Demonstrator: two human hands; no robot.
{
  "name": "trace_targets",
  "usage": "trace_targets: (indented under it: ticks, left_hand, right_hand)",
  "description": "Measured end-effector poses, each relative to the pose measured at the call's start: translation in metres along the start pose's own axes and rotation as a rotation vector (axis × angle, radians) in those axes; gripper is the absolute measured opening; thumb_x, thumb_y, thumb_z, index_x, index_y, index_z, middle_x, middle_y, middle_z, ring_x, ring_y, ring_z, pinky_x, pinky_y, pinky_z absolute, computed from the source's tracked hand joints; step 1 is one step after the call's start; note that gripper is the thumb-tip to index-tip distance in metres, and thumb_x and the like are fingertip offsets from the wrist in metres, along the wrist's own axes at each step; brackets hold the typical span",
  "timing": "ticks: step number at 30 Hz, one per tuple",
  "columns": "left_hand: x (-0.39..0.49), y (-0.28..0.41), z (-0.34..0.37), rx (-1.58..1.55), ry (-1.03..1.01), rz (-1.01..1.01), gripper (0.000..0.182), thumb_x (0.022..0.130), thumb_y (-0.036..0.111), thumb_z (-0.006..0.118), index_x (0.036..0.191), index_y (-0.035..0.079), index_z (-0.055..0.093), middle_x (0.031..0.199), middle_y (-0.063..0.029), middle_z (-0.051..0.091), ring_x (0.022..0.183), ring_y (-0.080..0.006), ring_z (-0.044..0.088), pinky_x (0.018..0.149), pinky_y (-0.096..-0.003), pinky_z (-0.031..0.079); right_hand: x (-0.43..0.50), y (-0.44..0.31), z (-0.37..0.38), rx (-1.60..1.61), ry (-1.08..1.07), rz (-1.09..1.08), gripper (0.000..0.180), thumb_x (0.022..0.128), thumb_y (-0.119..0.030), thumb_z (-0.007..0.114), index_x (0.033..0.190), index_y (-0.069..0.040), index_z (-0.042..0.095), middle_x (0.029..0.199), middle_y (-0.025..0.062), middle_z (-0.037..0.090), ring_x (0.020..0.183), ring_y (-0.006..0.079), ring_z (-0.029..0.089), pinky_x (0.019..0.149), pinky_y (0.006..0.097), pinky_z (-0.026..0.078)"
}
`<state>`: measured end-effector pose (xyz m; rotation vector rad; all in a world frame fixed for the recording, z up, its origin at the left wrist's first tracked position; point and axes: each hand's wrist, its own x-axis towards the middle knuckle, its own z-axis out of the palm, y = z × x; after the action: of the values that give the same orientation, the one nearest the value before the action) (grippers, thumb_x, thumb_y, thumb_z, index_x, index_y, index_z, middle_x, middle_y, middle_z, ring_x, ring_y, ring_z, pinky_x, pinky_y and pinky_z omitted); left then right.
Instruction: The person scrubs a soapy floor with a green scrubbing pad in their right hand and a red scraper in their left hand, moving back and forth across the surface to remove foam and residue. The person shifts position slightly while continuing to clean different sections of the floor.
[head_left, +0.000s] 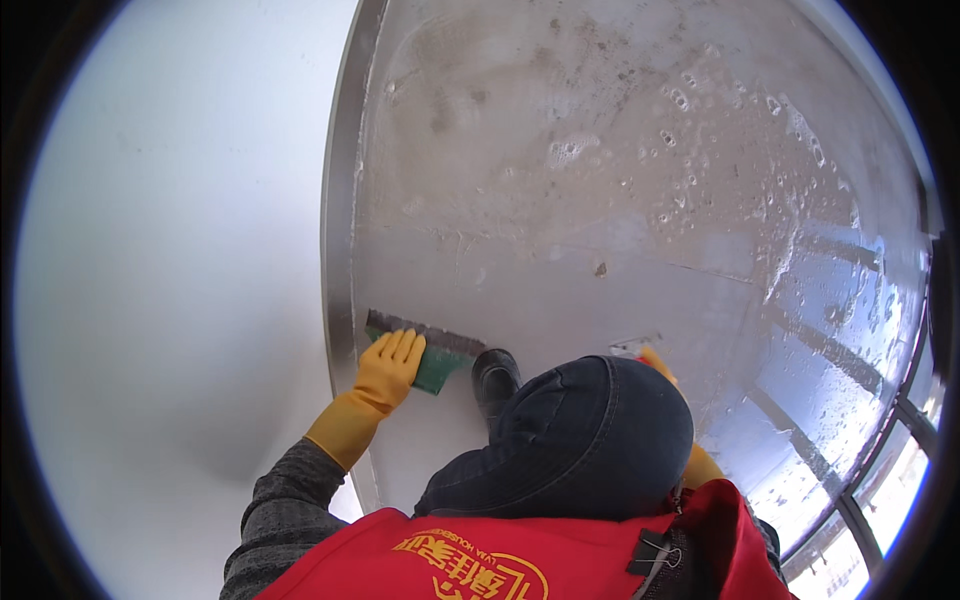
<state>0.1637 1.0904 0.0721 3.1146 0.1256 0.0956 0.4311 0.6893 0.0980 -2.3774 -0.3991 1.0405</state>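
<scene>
My left hand (392, 364), in a yellow rubber glove, grips a green plastic dustpan (436, 369) near its dark front lip. The dustpan rests on the wet grey floor (525, 292), its left end close to the baseboard and its right end beside my dark boot (496, 379). My right hand (658, 364), also gloved in yellow, is mostly hidden behind my raised knee. Just past its visible fingers lies a flat scraper-like blade (634, 346) on the floor, with a bit of red at the hand; the grip itself is hidden.
A white wall (187, 225) with a grey baseboard (341, 187) runs along the left. Suds and water droplets (574, 150) dot the floor ahead and to the right. A small brown spot (601, 269) marks the floor. Dark window frames (855, 517) stand at the lower right.
</scene>
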Motion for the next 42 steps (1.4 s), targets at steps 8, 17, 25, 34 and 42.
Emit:
trace_targets:
  ticks: [8,17,25,34,42]
  left_hand:
    - [0.068,-0.014,0.033,-0.023,0.178,-0.133,0.043,0.080,0.005,0.069,0.122,-0.003,0.070,0.122,-0.0184,0.072,0.111,-0.0336,0.070,0.101,-0.0421,0.057]
    - [0.027,0.015,0.026,-0.030,-0.089,-0.204,0.047,0.083,0.005,0.066,0.130,-0.002,0.068,0.130,-0.0179,0.071,0.118,-0.0341,0.070,0.106,-0.0450,0.055]
    - [0.029,0.030,0.014,-0.052,-0.047,-0.241,0.046,0.081,0.005,0.068,0.126,-0.002,0.069,0.127,-0.0164,0.072,0.118,-0.0341,0.069,0.106,-0.0439,0.055]
    - [0.024,0.038,0.015,-0.113,-0.033,-0.357,0.050,0.081,0.005,0.066,0.131,-0.001,0.068,0.129,-0.0168,0.071,0.118,-0.0350,0.070,0.108,-0.0450,0.053]
    - [0.001,0.051,0.022,-0.091,-0.066,-0.355,0.051,0.082,0.007,0.065,0.132,-0.001,0.067,0.131,-0.0178,0.070,0.122,-0.0361,0.067,0.109,-0.0466,0.052]
  right_hand:
    - [0.057,-0.107,0.050,-0.244,0.096,0.168,0.047,0.103,-0.026,0.058,0.149,-0.033,0.058,0.112,0.0284,0.070,0.104,0.0483,0.069,0.089,0.0556,0.055]
    - [0.088,-0.117,0.048,-0.155,0.129,0.030,0.050,0.104,-0.032,0.053,0.154,-0.036,0.051,0.106,0.0338,0.069,0.098,0.0507,0.071,0.088,0.0571,0.058]
    - [0.054,-0.155,0.038,-0.345,-0.077,0.244,0.047,0.104,-0.024,0.053,0.151,-0.024,0.056,0.102,0.0327,0.069,0.096,0.0525,0.069,0.082,0.0582,0.056]
    - [0.083,-0.129,0.053,-0.663,-0.121,-0.097,0.046,0.105,-0.025,0.052,0.151,-0.026,0.051,0.091,0.0219,0.069,0.064,0.0397,0.072,0.055,0.0506,0.059]
    - [0.132,-0.182,0.075,-0.679,-0.157,-0.304,0.046,0.104,-0.026,0.053,0.150,-0.029,0.049,0.098,0.0234,0.072,0.081,0.0431,0.076,0.069,0.0549,0.061]
